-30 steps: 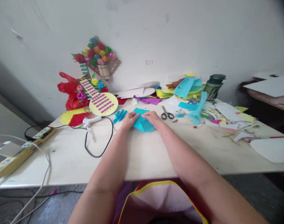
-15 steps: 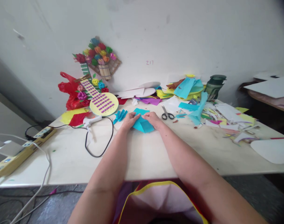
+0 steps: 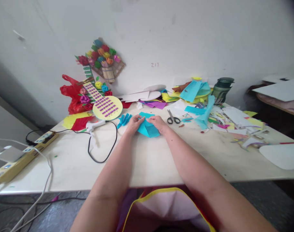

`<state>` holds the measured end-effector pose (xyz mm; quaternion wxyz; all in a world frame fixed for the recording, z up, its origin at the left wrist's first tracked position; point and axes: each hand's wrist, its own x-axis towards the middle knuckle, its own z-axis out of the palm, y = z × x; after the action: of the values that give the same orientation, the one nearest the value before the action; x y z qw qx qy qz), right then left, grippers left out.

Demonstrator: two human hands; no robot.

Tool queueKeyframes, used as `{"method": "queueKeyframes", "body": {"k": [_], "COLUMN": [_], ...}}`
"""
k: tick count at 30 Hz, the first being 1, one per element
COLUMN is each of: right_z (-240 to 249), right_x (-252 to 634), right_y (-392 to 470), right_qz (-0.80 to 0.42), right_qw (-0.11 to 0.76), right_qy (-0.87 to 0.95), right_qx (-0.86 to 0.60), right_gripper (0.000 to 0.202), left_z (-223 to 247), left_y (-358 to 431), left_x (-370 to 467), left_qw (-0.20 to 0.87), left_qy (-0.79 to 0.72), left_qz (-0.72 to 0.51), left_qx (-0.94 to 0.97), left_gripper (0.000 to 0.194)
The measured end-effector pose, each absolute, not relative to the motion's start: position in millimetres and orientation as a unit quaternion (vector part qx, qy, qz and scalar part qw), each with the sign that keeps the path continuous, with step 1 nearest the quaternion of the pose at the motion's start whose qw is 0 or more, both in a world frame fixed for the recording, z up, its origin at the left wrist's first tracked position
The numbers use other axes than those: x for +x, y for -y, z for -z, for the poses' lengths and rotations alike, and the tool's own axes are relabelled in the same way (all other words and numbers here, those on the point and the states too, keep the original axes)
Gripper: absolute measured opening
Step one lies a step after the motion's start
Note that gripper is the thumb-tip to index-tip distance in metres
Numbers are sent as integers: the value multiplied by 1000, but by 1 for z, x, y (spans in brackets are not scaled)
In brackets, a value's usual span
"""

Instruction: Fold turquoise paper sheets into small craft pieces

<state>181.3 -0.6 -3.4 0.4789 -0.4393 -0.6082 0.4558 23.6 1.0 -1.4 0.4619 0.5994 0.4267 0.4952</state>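
Observation:
A creased sheet of blue paper [image 3: 149, 129] lies on the table between my hands. My left hand [image 3: 135, 123] pinches its left side, fingers closed. On the right side, my right hand [image 3: 158, 123] holds the same paper between thumb and fingers. Folded blue strips [image 3: 124, 120] rest just left of my left hand. Black-handled scissors [image 3: 173, 118] lie right of my right hand, blades pointing to the wall. Small blue scraps [image 3: 187, 120] are beside them.
A glue gun [image 3: 95, 125] with a looping black cord and a power strip [image 3: 28, 154] are at left. Behind stands a paper-flower guitar [image 3: 107, 106]. Paper piles [image 3: 197, 91], a green bottle [image 3: 222, 90] and mixed scraps [image 3: 233, 120] are at right.
The fingers of my left hand have shifted slightly on the blue paper. Everything else looks the same.

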Motion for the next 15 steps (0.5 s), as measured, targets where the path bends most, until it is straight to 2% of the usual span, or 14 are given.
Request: {"method": "queueKeyframes", "body": {"k": [11, 15], "right_z": [-3, -3], "right_x": [181, 181], "right_y": [7, 7], "right_qz": [-436, -432], "right_qw": [475, 479], "right_qy": [621, 623], "right_qx": [-445, -442], "right_gripper": [30, 28], "left_z": [4, 1], "left_y": [-4, -1], "left_x": [23, 23], "left_qw": [422, 445], "left_qy": [-431, -440], "left_qz": [-501, -512], "left_qx": [621, 589], "left_gripper": [37, 39]}}
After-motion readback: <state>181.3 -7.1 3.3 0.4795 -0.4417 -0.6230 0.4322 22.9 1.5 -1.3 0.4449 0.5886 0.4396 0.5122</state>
